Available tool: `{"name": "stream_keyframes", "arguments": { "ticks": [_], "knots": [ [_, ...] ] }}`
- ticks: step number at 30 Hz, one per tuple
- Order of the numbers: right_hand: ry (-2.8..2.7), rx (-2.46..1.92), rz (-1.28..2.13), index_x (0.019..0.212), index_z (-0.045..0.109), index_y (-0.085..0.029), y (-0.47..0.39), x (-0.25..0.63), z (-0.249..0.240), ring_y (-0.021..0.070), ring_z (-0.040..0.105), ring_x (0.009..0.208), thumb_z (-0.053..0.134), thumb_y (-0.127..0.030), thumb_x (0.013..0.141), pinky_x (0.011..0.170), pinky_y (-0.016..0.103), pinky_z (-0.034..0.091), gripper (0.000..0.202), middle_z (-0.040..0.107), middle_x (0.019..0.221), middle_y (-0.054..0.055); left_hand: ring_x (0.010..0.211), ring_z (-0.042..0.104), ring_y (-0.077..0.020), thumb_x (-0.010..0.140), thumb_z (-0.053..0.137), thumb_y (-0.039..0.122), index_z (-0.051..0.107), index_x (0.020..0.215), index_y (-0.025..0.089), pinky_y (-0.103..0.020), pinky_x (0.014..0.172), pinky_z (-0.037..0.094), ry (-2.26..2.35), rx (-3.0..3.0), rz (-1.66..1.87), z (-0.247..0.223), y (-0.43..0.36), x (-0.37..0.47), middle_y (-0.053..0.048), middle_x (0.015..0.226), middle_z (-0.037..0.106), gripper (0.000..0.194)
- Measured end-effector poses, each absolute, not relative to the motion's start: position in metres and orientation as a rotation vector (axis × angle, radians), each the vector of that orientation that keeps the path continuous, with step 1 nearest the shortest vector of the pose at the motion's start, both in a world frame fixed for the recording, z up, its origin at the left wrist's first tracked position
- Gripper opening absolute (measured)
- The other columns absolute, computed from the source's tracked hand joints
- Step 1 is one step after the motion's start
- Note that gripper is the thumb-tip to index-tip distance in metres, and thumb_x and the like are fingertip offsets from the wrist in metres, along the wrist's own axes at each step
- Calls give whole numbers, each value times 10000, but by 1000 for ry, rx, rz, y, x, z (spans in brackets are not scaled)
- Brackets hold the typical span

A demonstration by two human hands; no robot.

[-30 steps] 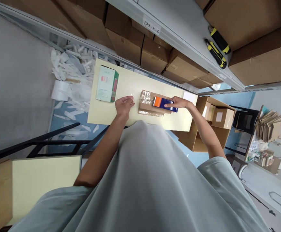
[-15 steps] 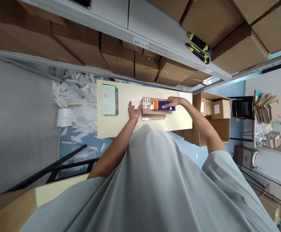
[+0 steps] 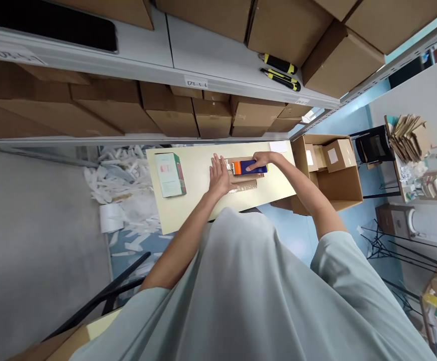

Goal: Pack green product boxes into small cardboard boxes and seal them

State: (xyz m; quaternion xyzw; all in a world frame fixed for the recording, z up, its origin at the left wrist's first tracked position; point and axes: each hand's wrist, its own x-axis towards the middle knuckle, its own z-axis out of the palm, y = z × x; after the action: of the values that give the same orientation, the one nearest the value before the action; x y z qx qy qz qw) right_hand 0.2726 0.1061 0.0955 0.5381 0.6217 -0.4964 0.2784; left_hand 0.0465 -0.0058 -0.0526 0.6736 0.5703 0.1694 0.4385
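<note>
On the pale yellow table, a brown cardboard box with clear tape lies in front of me. My right hand is wrapped round a blue and orange tape dispenser over the top of the box. Flat against the left end of the box rests my left hand, its fingers stretched out and holding nothing. A taped cardboard flap shows along the near side. To the left stands a white and green box.
A metal shelf full of cardboard boxes runs above the table's far edge, with yellow-black cutters and a phone on it. An open carton holding smaller boxes stands at the right. Paper scraps lie at the left.
My left hand has moved onto the left end of the box, fingers now extended. My right hand keeps its hold on the dispenser. The view has shifted, showing more of the shelf.
</note>
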Motion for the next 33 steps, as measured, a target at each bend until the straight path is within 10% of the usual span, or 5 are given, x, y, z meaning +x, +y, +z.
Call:
{"name": "stream_keyframes", "arguments": {
  "ticks": [26, 33],
  "knots": [
    [1746, 1080, -1656, 968, 802, -134, 138, 370, 74, 229, 803, 757, 907, -665, 939, 772, 306, 617, 542, 832, 790, 77, 1785, -118, -551, 859, 804, 673, 113, 1813, -99, -746, 1419, -24, 1641, 1815, -5, -34, 16, 60, -386, 1901, 21, 1409],
    [1646, 1123, -1715, 800, 781, -177, 151, 477, 69, 212, 742, 676, 944, -779, 822, 686, 319, 574, 625, 803, 740, 74, 1780, -68, -580, 826, 836, 754, 169, 1816, -81, -758, 1419, -5, 1694, 1737, 38, -26, 20, 68, -394, 1895, 79, 1456]
  ]
}}
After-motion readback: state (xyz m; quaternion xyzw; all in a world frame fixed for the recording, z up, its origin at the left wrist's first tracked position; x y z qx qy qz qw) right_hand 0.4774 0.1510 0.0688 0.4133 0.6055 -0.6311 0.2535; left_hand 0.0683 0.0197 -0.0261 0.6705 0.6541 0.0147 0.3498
